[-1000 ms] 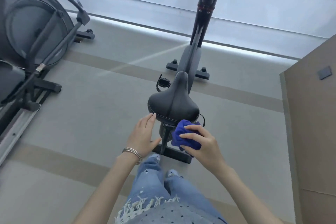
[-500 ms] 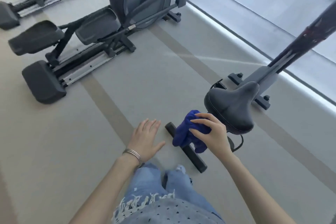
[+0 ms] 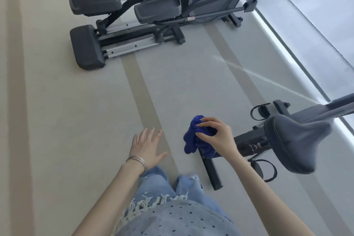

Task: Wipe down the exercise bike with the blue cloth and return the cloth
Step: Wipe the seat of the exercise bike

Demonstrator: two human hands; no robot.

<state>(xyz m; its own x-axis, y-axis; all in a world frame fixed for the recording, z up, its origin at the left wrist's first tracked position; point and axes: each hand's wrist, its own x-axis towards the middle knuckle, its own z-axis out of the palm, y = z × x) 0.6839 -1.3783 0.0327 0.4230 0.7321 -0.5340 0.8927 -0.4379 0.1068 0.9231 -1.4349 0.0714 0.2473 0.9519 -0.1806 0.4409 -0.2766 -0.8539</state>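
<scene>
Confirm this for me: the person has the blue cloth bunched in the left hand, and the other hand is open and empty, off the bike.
Wrong hand. The head view shows the blue cloth bunched in the right hand. The left hand, the one with the bracelets, is open, empty and off the bike.

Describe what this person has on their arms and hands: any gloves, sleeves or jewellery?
No gloves and no sleeves in view: both forearms are bare. The left hand has thin silver bangles stacked at the wrist. The right hand shows no ring, watch or band.
</scene>
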